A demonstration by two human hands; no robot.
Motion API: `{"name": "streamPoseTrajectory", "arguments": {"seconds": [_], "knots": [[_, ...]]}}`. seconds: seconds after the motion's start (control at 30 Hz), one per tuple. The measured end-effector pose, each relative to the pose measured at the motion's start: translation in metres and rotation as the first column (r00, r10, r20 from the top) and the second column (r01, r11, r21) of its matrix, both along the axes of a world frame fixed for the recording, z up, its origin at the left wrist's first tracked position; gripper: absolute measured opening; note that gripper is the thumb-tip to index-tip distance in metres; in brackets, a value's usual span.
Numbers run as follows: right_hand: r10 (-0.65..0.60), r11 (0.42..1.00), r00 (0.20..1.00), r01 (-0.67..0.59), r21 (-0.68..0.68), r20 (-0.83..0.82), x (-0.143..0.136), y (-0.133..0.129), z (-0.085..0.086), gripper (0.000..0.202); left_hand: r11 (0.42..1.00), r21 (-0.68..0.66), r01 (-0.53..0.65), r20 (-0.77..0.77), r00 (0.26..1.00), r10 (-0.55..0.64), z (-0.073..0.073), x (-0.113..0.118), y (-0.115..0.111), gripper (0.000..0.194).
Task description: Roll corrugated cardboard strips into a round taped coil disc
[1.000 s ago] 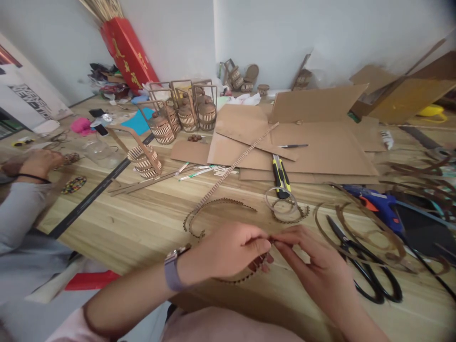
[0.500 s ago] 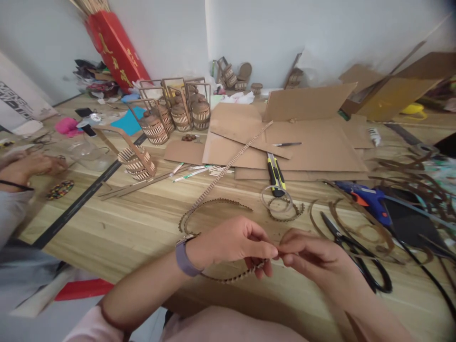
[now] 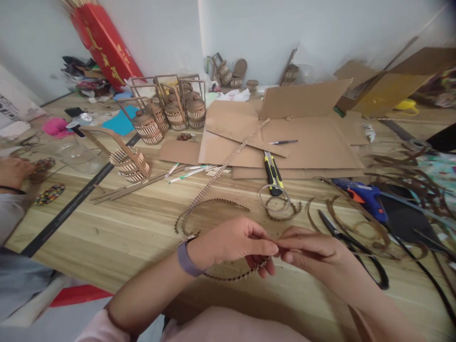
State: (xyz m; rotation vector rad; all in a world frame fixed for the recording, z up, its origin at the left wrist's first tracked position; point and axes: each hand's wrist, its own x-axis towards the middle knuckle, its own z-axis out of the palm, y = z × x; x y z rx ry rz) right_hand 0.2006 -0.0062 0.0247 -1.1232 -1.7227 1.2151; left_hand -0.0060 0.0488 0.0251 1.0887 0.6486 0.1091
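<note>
My left hand (image 3: 242,242), with a watch at the wrist, is closed on a curved ridged strip (image 3: 235,276) that runs back under the wrist. The fingertips of my right hand (image 3: 313,249) are pinched together and meet the left thumb and forefinger; the end of the strip seems to lie there, but it is too small to make out. Beyond my hands, another curved ridged strip (image 3: 217,201) lies on the table near a long straight slatted strip (image 3: 233,156). A clear ring (image 3: 274,198) rests on a coiled ridged strip (image 3: 285,218).
Black scissors (image 3: 356,247), a blue glue gun (image 3: 366,197) and brown strips lie at the right. A utility knife (image 3: 272,175) touches cardboard (image 3: 306,142). Small slatted baskets (image 3: 149,128) stand back left. Another person's hand (image 3: 16,171) is at the left edge.
The view has shifted slightly, so the table things sit a little further left. My hands remain together at the strip. The other person's hand has moved left.
</note>
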Motion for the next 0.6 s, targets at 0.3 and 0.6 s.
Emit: {"name": "streamPoseTrajectory", "arguments": {"seconds": [0.3,0.6], "knots": [[0.017,0.999,0.997,-0.021,-0.045,-0.077,0.003,0.002,-0.002,0.011,0.998,0.004,0.07,0.034,0.997,-0.071,0.0,0.003,0.002,0.045],[-0.051,0.998,0.995,0.047,-0.048,-0.088,0.011,-0.001,0.002,0.015,0.99,0.066,0.126,0.029,0.991,-0.128,0.014,0.016,0.004,0.048]]}}
